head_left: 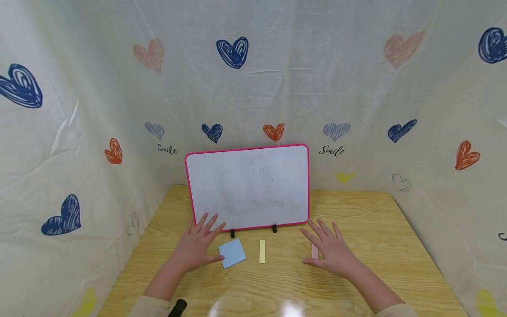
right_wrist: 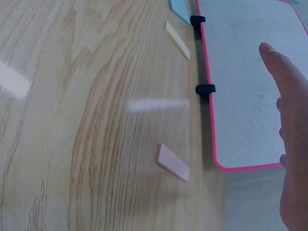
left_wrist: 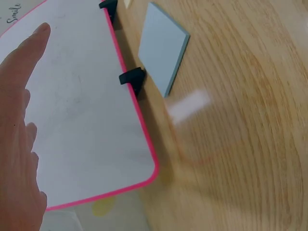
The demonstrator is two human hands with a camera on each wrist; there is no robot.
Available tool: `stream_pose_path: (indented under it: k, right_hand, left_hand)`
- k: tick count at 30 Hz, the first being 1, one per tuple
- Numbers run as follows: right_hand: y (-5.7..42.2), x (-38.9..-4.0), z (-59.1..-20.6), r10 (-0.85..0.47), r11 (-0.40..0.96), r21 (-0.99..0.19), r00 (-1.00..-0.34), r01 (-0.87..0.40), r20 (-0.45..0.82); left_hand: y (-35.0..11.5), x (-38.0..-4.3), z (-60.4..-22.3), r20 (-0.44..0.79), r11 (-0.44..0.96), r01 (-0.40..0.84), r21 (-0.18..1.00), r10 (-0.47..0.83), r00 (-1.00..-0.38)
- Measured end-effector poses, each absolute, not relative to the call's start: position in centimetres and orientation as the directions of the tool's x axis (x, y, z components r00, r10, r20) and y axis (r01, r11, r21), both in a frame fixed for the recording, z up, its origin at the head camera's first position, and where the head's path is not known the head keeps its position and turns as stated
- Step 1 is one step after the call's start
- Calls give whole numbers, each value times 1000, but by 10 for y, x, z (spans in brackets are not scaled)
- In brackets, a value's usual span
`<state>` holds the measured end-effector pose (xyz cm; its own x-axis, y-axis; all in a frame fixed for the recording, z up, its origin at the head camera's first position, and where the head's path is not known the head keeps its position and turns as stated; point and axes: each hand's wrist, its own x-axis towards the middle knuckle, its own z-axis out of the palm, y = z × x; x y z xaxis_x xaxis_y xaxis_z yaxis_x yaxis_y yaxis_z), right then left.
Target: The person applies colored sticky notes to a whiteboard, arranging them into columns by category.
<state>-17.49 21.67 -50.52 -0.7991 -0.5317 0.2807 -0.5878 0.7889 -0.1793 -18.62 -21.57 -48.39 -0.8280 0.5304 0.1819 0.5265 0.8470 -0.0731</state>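
Observation:
A pad of blue sticky notes (head_left: 234,254) lies on the table beside my left hand (head_left: 194,250), whose fingers are spread and hold nothing. In the head view its thumb tip overlaps the pad's edge; the left wrist view shows the hand apart from the blue pad (left_wrist: 162,48). To the right, a narrow yellow sticky-note pad (head_left: 262,252) lies between the hands. My right hand (head_left: 332,253) is spread above a narrow pink sticky-note pad (head_left: 314,252), partly covering it in the head view. The right wrist view shows the whole pink pad (right_wrist: 173,162), untouched.
A whiteboard (head_left: 249,185) with a pink frame leans upright behind the pads, on two black feet (head_left: 274,228). Faint smudges mark its surface. A heart-printed curtain (head_left: 293,88) surrounds the wooden table (head_left: 356,211). Some black object (head_left: 178,308) shows by the left sleeve.

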Motion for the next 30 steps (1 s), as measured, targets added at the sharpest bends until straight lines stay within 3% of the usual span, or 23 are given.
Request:
stream_pose_path:
  k: [9, 17, 24, 30]
  right_hand:
    - [206, -183, -511, -548, 782, -161, -787, -602, 284]
    - [180, -193, -511, -551, 738, -283, -789, -612, 271]
    - [153, -199, -516, -555, 669, -424, -790, -610, 260]
    - [132, -203, -525, -523, 577, -642, -832, -505, 185]
  left_hand:
    - [-216, -185, -485, 196, 860, 509, -35, 505, -840]
    - [-211, -189, -490, 211, 878, 472, 84, 447, -869]
    - [-207, -188, -496, 150, 856, 412, 311, 384, -911]
    - [-201, -188, -507, 107, 764, 320, 560, 316, -943]
